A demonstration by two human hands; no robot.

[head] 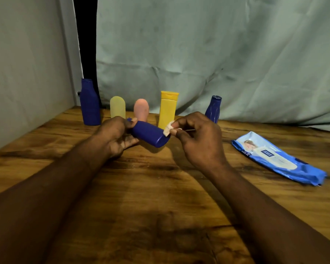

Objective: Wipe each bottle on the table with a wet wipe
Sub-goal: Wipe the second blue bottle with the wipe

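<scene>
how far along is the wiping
Done: none visibly. In hand: left hand holds a dark blue bottle tilted; right hand pinches a wipe against its end. Remaining: tall blue bottle, pale yellow bottle, pink bottle, mustard bottle, small blue bottle standing behind, wiped or not unclear.

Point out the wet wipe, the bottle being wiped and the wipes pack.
wet wipe (168, 129): head view, folded white wad.
held blue bottle (149, 134): head view, middle of body.
wipes pack (275, 158): head view, white label.

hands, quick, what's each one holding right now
Left hand: grips the dark blue bottle, which lies on its side.
Right hand: pinches a small white wipe at the bottle's base end.
</scene>
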